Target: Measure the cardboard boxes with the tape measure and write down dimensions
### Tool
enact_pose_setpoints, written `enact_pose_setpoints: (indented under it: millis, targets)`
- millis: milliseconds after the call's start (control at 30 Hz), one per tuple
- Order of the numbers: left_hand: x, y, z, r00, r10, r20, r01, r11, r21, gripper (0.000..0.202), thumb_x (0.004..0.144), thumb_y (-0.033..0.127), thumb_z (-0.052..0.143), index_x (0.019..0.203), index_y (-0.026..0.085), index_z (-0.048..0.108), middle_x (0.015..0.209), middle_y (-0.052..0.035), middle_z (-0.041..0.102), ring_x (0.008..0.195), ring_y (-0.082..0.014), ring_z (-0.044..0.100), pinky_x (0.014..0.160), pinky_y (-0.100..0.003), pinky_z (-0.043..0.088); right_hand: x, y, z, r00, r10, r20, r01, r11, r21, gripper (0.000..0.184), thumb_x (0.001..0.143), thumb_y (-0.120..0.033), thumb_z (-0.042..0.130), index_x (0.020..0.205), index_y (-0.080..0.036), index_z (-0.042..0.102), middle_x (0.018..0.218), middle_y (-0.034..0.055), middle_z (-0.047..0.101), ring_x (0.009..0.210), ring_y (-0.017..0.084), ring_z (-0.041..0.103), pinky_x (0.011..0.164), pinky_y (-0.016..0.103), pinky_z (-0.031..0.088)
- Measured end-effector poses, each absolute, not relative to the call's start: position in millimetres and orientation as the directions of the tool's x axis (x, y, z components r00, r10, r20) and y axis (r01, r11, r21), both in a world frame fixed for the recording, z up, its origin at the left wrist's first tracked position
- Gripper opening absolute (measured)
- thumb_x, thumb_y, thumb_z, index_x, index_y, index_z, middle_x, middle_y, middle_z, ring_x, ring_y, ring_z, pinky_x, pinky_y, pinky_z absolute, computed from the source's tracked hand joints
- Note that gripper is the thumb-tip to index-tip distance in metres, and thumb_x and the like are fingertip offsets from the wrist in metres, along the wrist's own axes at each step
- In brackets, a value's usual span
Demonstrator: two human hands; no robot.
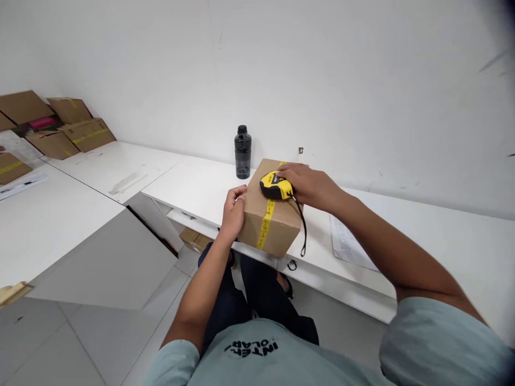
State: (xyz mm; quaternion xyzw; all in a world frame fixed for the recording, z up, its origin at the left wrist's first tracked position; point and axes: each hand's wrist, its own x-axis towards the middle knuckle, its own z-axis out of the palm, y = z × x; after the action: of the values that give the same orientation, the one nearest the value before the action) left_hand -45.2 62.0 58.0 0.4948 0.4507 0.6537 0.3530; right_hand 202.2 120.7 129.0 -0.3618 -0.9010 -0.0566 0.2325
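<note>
A brown cardboard box (284, 222) sits on the white table near its front edge, with yellow printed tape (265, 225) running over its top and down the near side. My left hand (233, 212) is against the box's left side, its fingers partly curled along it. On the top of the box rests a yellow and black tape measure (277, 186), gripped from the right by my right hand (308, 185). From its case a black wrist strap (304, 230) dangles over the box's right edge. Whether any of the blade is drawn out cannot be seen.
A dark water bottle (243, 153) stands behind the box near the wall. Written paper sheets (350, 244) lie to the right, under my forearm. Several cardboard boxes (88, 134) are piled at the far left. Below the white table (193, 177) is an open shelf.
</note>
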Motion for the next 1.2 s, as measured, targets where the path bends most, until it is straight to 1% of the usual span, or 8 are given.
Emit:
enact_pose_setpoints:
  millis: [167, 300, 400, 500, 567, 933, 1100, 1200]
  targets:
    - [-44.5, 62.2, 57.8, -0.279, 0.901, 0.332, -0.008, -0.347, 0.938, 0.019, 0.091, 0.029, 0.063, 0.109, 0.025, 0.069, 0.136, -0.0079, 0.072, 0.132, -0.0262, 0.064, 0.121, -0.046, 0.044, 232.9, 118.2, 134.8, -0.667, 0.677, 0.309, 0.639, 0.734, -0.230, 0.066, 0.087, -0.012, 0.054, 0.148, -0.035, 0.059, 0.162, -0.0007, 0.056, 0.143, 0.029, 0.059, 0.102, 0.045, 0.061]
    - [-42.4, 66.3, 55.9, -0.334, 0.880, 0.339, -0.020, -0.366, 0.930, 0.022, 0.090, 0.027, 0.062, 0.112, 0.025, 0.065, 0.140, -0.0085, 0.068, 0.135, -0.0256, 0.061, 0.121, -0.045, 0.044, 266.3, 113.6, 127.2, -0.510, 0.760, 0.404, 0.711, 0.636, -0.300, 0.061, 0.097, -0.018, 0.044, 0.156, -0.034, 0.052, 0.164, -0.0001, 0.053, 0.149, 0.027, 0.053, 0.114, 0.046, 0.052]
    - [-40.2, 68.8, 55.0, -0.353, 0.859, 0.370, 0.007, -0.393, 0.919, 0.021, 0.089, 0.025, 0.061, 0.110, 0.027, 0.065, 0.145, -0.0060, 0.065, 0.140, -0.0243, 0.057, 0.124, -0.043, 0.040, 302.5, 116.1, 105.0, -0.139, 0.919, 0.369, 0.927, 0.252, -0.278, 0.047, 0.102, -0.032, 0.042, 0.144, -0.020, 0.059, 0.147, 0.0160, 0.066, 0.131, 0.035, 0.064, 0.101, 0.051, 0.054]
    - [-39.0, 69.9, 55.6, -0.359, 0.846, 0.395, 0.044, -0.407, 0.912, 0.019, 0.089, 0.023, 0.059, 0.106, 0.027, 0.066, 0.145, -0.0042, 0.065, 0.142, -0.0247, 0.055, 0.124, -0.043, 0.038, 340.4, 118.1, 67.5, 0.202, 0.974, 0.098, 0.965, -0.182, -0.187, 0.050, 0.103, -0.053, 0.040, 0.124, -0.013, 0.064, 0.114, 0.0214, 0.075, 0.103, 0.037, 0.070, 0.083, 0.048, 0.052]
    - [-38.8, 71.1, 56.7, -0.352, 0.842, 0.408, 0.070, -0.411, 0.909, 0.018, 0.088, 0.023, 0.057, 0.103, 0.027, 0.067, 0.144, -0.0043, 0.066, 0.143, -0.0260, 0.055, 0.124, -0.043, 0.038, 357.8, 114.8, 38.6, 0.274, 0.959, -0.073, 0.955, -0.280, -0.097, 0.058, 0.102, -0.063, 0.039, 0.116, -0.013, 0.064, 0.109, 0.0221, 0.074, 0.097, 0.035, 0.070, 0.078, 0.044, 0.050]
    - [-18.6, 114.7, 59.2, -0.318, 0.829, 0.460, 0.108, -0.451, 0.886, 0.012, 0.091, 0.026, 0.052, 0.090, 0.025, 0.064, 0.121, -0.0054, 0.075, 0.123, -0.0245, 0.066, 0.112, -0.039, 0.049, 359.5, 116.9, -15.3, 0.206, 0.958, -0.200, 0.963, -0.235, -0.133, 0.050, 0.104, -0.056, 0.040, 0.108, -0.014, 0.067, 0.105, 0.0225, 0.074, 0.098, 0.034, 0.070, 0.083, 0.043, 0.049]
    - [-8.0, 140.4, 59.1, -0.380, 0.777, 0.503, 0.112, -0.500, 0.858, 0.021, 0.094, 0.025, 0.045, 0.086, 0.023, 0.065, 0.105, -0.0060, 0.075, 0.109, -0.0224, 0.069, 0.101, -0.035, 0.053, 365.1, 133.8, -15.4, 0.281, 0.941, -0.187, 0.827, -0.336, -0.450, 0.043, 0.097, -0.050, 0.057, 0.071, -0.017, 0.062, 0.087, 0.0183, 0.072, 0.085, 0.030, 0.068, 0.080, 0.043, 0.050]
    - [-4.0, 156.7, 59.6, -0.394, 0.763, 0.513, 0.166, -0.490, 0.856, 0.026, 0.097, 0.027, 0.045, 0.086, 0.022, 0.067, 0.100, -0.0052, 0.074, 0.102, -0.0214, 0.068, 0.096, -0.033, 0.053, 368.4, 131.6, -18.5, 0.272, 0.955, -0.115, 0.759, -0.287, -0.584, 0.042, 0.104, -0.048, 0.045, 0.078, -0.019, 0.061, 0.083, 0.0112, 0.072, 0.074, 0.020, 0.064, 0.074, 0.034, 0.052]
